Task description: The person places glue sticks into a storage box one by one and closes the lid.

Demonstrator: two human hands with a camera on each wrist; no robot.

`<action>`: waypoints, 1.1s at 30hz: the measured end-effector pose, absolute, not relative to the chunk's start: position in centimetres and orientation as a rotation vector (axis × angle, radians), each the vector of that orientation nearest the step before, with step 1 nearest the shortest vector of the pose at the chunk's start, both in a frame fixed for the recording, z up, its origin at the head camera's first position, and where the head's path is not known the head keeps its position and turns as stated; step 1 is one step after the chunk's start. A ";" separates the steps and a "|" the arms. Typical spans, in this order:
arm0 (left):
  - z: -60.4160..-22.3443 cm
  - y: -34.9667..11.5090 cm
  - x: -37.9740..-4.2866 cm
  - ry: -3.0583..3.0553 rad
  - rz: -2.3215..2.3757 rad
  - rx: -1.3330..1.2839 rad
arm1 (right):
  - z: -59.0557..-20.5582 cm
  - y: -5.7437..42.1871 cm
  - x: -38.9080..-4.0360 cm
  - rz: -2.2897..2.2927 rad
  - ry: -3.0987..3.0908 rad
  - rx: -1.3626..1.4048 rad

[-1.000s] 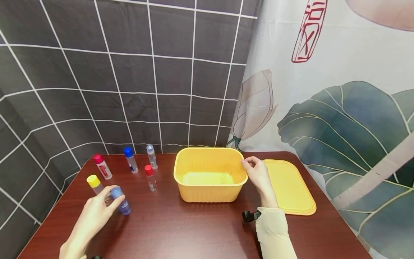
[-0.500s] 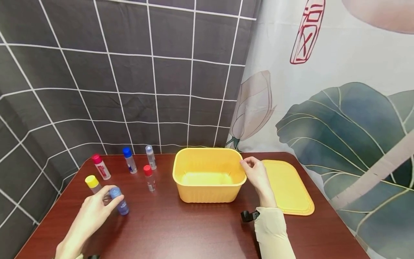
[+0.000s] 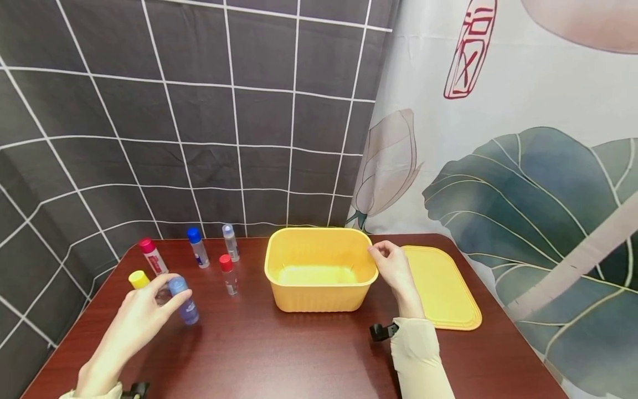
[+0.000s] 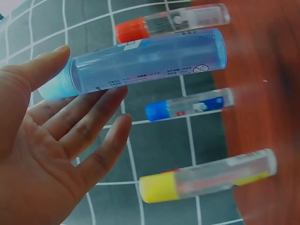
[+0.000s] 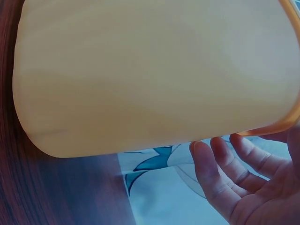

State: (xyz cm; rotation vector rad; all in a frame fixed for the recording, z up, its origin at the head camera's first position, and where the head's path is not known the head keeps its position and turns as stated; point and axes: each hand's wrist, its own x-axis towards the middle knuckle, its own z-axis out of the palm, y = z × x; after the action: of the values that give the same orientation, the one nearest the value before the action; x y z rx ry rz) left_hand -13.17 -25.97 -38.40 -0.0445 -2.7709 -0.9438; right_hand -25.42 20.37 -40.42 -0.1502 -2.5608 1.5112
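My left hand point(image 3: 171, 291) pinches a light-blue bottle point(image 3: 186, 308) near its cap, tilted over the left part of the dark wooden table point(image 3: 279, 354). In the left wrist view the thumb lies on top of the blue bottle point(image 4: 154, 58) and the fingers point(image 4: 101, 119) sit under it. My right hand point(image 3: 386, 260) is at the right rim of an empty yellow tub point(image 3: 319, 299), thumb and fingertips pinching the edge. The right wrist view shows the yellow tub point(image 5: 150, 75) from the side, with the fingers point(image 5: 220, 164) just beyond its rim.
Several small bottles stand behind my left hand: a yellow-capped one point(image 3: 138, 279), a pink-capped one point(image 3: 152, 256), a blue-capped one point(image 3: 197, 247), a clear one point(image 3: 230, 243) and a red-capped one point(image 3: 229, 274). A yellow lid point(image 3: 441, 285) lies flat right of the tub. Curtains hang close behind.
My left hand has raised the light-blue bottle slightly. My right hand has stayed at the tub's rim.
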 end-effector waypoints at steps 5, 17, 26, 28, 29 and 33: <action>-37.1 -24.9 -13.3 -2.724 -0.926 -0.084 | -40.5 20.5 -25.5 1.509 -2.543 -0.143; -33.7 -21.6 -14.9 -2.656 -0.930 -0.195 | -40.6 20.4 -25.6 1.501 -2.517 -0.124; -32.2 -18.4 -16.9 -2.626 -1.000 -0.343 | -40.7 20.2 -25.7 1.520 -2.517 -0.114; -31.9 -17.6 -17.6 -2.614 -1.016 -0.399 | -40.7 20.3 -25.7 1.522 -2.518 -0.116; -31.7 -17.2 -18.0 -2.609 -1.029 -0.428 | -40.7 20.4 -25.7 1.520 -2.519 -0.118; -31.1 -15.6 -19.3 -2.627 -1.059 -0.502 | -40.7 20.4 -25.6 1.511 -2.522 -0.119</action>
State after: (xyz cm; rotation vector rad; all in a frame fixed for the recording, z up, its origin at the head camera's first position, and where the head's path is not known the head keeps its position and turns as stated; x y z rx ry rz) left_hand -19.30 -15.59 -31.11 -0.5025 -2.6267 -1.0591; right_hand -25.61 20.44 -40.68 -0.1188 -2.5222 1.5110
